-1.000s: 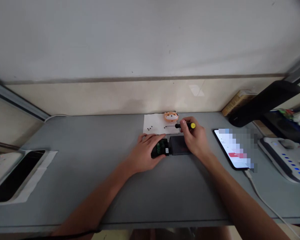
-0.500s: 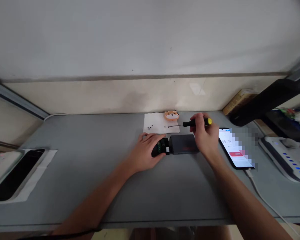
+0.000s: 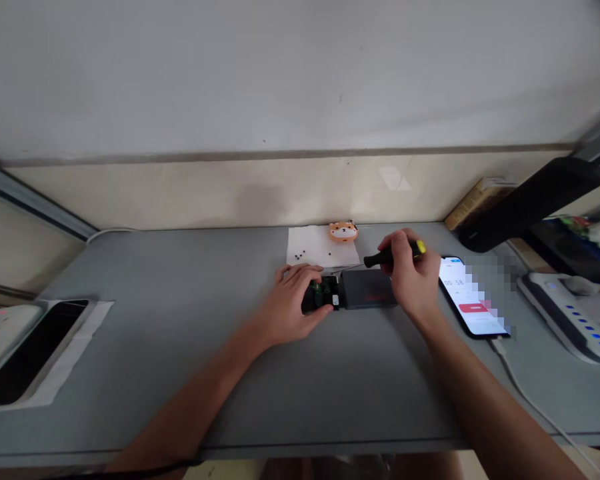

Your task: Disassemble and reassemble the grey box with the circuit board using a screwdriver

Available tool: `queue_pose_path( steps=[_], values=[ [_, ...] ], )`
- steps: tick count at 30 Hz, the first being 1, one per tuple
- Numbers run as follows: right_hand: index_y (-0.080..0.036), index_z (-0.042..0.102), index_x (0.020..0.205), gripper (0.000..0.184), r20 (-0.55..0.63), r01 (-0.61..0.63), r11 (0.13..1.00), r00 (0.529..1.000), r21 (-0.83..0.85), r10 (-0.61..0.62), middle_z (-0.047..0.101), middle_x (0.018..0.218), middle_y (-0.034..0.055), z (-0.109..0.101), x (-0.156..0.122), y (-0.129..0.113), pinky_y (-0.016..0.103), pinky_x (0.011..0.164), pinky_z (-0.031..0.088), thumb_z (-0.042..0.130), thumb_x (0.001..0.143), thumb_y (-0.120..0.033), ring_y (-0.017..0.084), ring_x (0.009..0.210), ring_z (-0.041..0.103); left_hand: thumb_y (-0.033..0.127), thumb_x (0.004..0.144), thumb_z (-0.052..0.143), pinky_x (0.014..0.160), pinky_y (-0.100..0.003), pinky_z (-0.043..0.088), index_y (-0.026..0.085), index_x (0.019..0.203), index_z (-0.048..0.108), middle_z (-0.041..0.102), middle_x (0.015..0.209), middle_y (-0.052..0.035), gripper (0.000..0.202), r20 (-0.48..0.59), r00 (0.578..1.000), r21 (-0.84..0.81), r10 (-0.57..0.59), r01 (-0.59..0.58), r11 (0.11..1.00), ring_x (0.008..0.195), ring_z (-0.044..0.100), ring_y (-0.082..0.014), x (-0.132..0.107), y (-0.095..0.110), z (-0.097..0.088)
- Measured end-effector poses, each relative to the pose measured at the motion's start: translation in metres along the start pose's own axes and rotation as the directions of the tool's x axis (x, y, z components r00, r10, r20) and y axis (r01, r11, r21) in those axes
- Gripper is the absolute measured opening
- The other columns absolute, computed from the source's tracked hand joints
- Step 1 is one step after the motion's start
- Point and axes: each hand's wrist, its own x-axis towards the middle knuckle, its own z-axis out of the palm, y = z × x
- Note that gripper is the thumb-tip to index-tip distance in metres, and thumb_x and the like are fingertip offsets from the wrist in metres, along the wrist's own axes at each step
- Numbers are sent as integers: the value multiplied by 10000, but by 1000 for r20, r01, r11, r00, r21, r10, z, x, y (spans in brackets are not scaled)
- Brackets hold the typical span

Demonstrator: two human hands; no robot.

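Note:
My left hand [image 3: 293,307] is closed around the left end of a small dark device with an open green circuit board [image 3: 323,291], its thumb on the near edge and fingers on the far edge. A flat dark grey cover or case [image 3: 369,289] lies against the board's right side. In my right hand [image 3: 411,270] is a black screwdriver [image 3: 377,259] with a yellow end cap, its thin shaft pointing left. The tip is over the board's far edge; whether it bears a screw is too small to tell. Behind, several tiny screws [image 3: 300,255] lie on white paper [image 3: 310,239].
An orange animal-faced case [image 3: 343,231] sits on the paper. To the right are a lit phone [image 3: 473,297] on a cable, a power strip [image 3: 575,320], a black cylindrical object [image 3: 535,203] and a book [image 3: 480,202]. A dark phone [image 3: 35,350] lies at the left.
The screwdriver tip has moved from the paper towards me, to the board's far edge. A dark speck that was at the tip no longer shows on the paper. My left hand stays put.

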Motion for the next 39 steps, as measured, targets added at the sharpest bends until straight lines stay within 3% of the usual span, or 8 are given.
queue_pose_path(
  steps=[3,8,18,23,27,30,34,39],
  values=[
    [-217,571,646,496,41,-35,999,999,34,34,462,488,-46,2,-2,-2,249,429,380,545,903,-640,108,426,474,290,947,611,1105,-510,390,233,1185,564,668,1308,-111,249,-71,997,-4,-8,8,1000,1269,596,-290,0,-1,0],
    [-216,578,637,479,75,-76,993,995,86,69,466,506,-44,3,-3,-4,243,420,378,555,887,-624,104,436,470,283,978,592,1061,-471,417,238,1044,655,705,1187,-71,102,-143,990,-10,10,-11,1000,1168,640,-249,1,-2,1],
    [-212,576,640,509,90,-70,995,994,72,64,475,521,-40,2,-4,-3,236,401,376,559,876,-661,98,425,466,273,1003,574,1013,-429,425,246,941,701,738,1036,-36,143,-241,969,68,55,-40,997,1004,686,-201,2,-1,0],
    [-213,597,735,479,130,-51,996,991,68,42,514,591,-38,2,-5,-2,230,421,412,585,870,-672,99,466,488,273,1011,573,1006,-426,422,254,921,710,756,992,-20,164,-228,971,108,76,-53,993,958,690,-196,3,-2,1],
    [-222,590,814,459,94,60,995,993,83,-68,546,662,-34,4,-7,-3,240,479,457,624,849,-679,107,541,502,282,1013,581,1027,-426,403,256,939,720,757,997,-18,159,-222,971,98,88,-68,993,978,683,-199,2,-1,2],
    [-225,583,808,429,67,119,993,990,28,-120,547,652,-32,4,-8,0,243,496,451,599,890,-646,111,555,488,322,999,602,1060,-438,387,252,1073,711,740,1117,-45,149,-168,983,88,71,-56,995,1082,666,-222,1,1,1],
    [-225,598,861,345,97,157,986,984,-57,-151,565,645,-36,4,-10,5,242,478,418,593,933,-563,106,518,493,380,970,618,1113,-467,367,238,1317,601,668,1334,-98,375,-53,998,78,38,-34,996,1252,603,-272,0,2,-1],
    [-221,586,855,304,127,219,970,971,-110,-204,554,605,-45,6,-11,6,228,458,390,593,942,-512,94,471,482,394,966,612,1157,-500,333,217,1407,520,633,1405,-123,485,21,999,91,28,-30,995,1322,567,-290,0,-1,-1]
  ],
)
